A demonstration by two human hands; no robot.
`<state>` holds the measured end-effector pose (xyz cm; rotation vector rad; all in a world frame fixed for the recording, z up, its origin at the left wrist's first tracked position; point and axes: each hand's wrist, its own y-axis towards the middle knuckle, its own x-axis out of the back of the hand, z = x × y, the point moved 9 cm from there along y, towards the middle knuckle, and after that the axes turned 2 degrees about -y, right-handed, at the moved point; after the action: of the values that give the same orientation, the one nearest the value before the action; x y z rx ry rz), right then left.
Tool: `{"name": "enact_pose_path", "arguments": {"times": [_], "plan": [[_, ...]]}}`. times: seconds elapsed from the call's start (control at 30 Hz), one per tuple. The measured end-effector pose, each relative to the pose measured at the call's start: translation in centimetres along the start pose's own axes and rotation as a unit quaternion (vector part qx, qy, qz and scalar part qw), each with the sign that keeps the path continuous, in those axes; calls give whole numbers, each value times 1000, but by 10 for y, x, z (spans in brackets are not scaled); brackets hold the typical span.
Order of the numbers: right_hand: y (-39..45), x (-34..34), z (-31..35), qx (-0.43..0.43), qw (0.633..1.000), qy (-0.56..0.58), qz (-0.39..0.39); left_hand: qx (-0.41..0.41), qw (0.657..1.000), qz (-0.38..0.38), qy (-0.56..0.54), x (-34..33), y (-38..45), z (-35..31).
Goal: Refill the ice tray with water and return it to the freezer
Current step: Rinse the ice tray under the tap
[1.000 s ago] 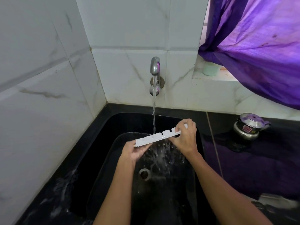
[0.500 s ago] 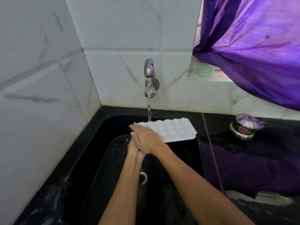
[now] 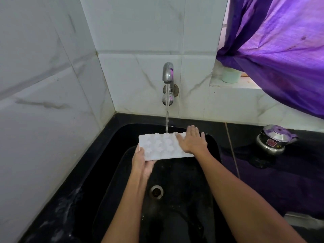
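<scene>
A white ice tray (image 3: 160,146) is held level over the black sink (image 3: 122,137), its bumpy face up. Water runs from the steel wall tap (image 3: 168,72) and lands on the tray's far edge. My left hand (image 3: 142,163) grips the tray's near-left corner from below. Across the tray's right end lies my right hand (image 3: 192,140), palm down with the fingers spread. Whether the cells hold water cannot be told.
The drain (image 3: 156,191) sits in the sink floor below the tray. A small steel pot with a lid (image 3: 273,139) stands on the dark counter at right. A purple curtain (image 3: 280,50) hangs over the window ledge, where a pale green cup (image 3: 231,76) stands. White tiled walls close in at left and behind.
The tray went from edge-on under the stream to lying flat with its bumpy face up. My right hand slid from the tray's left end to its right end.
</scene>
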<state>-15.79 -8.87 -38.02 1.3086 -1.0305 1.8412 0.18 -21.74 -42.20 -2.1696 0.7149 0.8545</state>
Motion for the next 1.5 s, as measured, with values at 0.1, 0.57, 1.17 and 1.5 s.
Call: {"name": "enact_pose_path", "arguments": {"times": [0.1, 0.57, 1.17, 1.5], "plan": [[-11, 4, 48, 62, 997, -10, -54, 15, 1000, -4, 5, -11, -1, 18], [-11, -2, 10, 120, 984, 72, 108, 13, 999, -47, 17, 15, 6, -15], [-52, 12, -63, -39, 941, 332, -49, 64, 947, -36, 313, 47, -10, -17], [-46, -6, -91, -177, 877, 419, -157, -32, 945, -21, 326, 38, 1, -11]]}}
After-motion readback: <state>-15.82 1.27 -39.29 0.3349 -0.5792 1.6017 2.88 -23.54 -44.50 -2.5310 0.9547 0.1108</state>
